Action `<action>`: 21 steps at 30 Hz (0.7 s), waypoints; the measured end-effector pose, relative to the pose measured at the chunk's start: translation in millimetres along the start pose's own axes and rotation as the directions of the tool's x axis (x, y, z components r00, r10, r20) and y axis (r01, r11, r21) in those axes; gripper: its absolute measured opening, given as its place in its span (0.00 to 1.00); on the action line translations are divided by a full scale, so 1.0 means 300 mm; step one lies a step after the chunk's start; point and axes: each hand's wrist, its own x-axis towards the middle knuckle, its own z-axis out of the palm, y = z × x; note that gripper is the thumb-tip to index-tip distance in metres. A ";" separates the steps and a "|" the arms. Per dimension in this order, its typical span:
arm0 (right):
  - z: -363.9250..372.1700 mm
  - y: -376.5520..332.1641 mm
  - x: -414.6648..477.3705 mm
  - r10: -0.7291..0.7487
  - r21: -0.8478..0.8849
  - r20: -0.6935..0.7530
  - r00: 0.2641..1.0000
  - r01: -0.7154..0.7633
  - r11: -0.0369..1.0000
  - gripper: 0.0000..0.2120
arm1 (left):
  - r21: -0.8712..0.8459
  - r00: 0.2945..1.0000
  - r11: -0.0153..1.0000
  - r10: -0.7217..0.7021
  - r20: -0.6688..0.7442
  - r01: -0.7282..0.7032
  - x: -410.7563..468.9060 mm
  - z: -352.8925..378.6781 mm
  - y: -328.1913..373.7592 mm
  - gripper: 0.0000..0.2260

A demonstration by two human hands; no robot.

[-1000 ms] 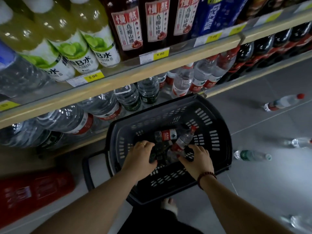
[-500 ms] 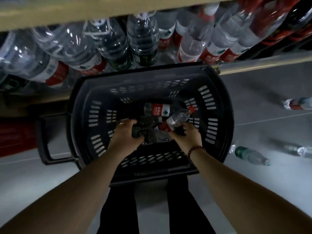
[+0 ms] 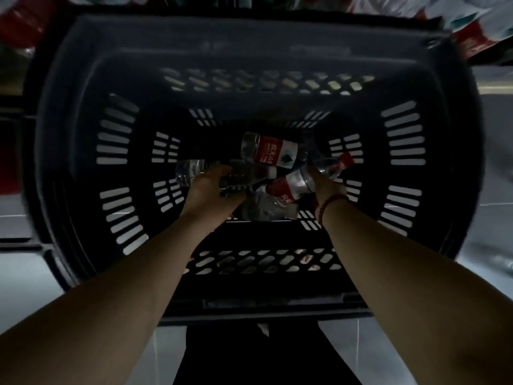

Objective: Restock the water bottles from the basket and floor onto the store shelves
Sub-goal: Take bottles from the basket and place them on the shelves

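A black slotted basket [image 3: 119, 151] fills the view, with several clear water bottles lying on its bottom. My left hand [image 3: 211, 190] reaches deep inside and curls round a dark-labelled bottle [image 3: 244, 173] lying crosswise. My right hand [image 3: 326, 187] grips a red-labelled, red-capped bottle [image 3: 294, 186] that points up to the right. Another red-labelled bottle [image 3: 273, 152] lies loose just beyond both hands. A clear bottle [image 3: 188, 170] shows left of my left hand, and one more [image 3: 266, 209] lies under the wrists.
Blurred red-labelled bottles on the bottom shelf [image 3: 472, 26] show past the basket's far rim. Grey tiled floor [image 3: 494, 151] lies right and left of the basket. My dark trousers [image 3: 249, 354] are below the near rim.
My head has dropped much closer over the basket, so the shelves and floor bottles left view. Both hands have reached deeper and closed round bottles on the basket bottom.
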 end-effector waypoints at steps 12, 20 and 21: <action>0.011 0.036 0.138 -0.014 0.183 -0.195 0.981 0.051 0.982 0.34 | -0.226 0.995 0.970 -0.084 0.047 0.092 0.079 0.024 -0.088 0.14; -0.065 -0.067 -0.037 -0.219 0.132 -0.236 0.947 0.254 0.958 0.24 | -0.290 0.983 0.957 0.043 0.177 0.010 0.063 -0.019 0.050 0.16; -0.080 -0.082 -0.047 -0.216 0.200 -0.191 0.957 0.254 0.946 0.22 | -0.293 0.979 0.956 0.050 0.199 0.011 0.059 -0.026 0.075 0.17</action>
